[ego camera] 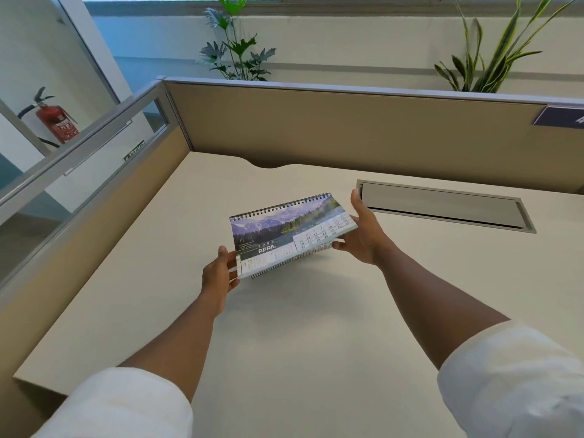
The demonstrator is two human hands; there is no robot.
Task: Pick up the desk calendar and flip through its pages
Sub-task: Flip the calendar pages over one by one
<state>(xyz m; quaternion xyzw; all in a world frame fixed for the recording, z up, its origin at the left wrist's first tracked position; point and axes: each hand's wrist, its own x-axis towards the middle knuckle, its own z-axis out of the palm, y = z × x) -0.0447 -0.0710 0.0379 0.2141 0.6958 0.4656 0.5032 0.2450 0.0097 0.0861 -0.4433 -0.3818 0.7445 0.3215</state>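
The desk calendar (284, 230) is a spiral-bound pad showing a mountain-lake photo and the word APRIL, with date grids along its lower edge. It is held tilted just above the cream desk (284, 327), binding away from me. My left hand (219, 273) grips its near-left corner, thumb on top. My right hand (360, 233) holds the right edge, fingers underneath and thumb raised beside it. Several page edges show as a stack along the lower side.
A grey cable-tray flap (442, 205) is set into the desk at the right rear. Tan partition panels (316, 121) wall the desk at the back and left. Plants (237, 55) stand behind the partition, and a red fire extinguisher (57, 121) is beyond the glass at left.
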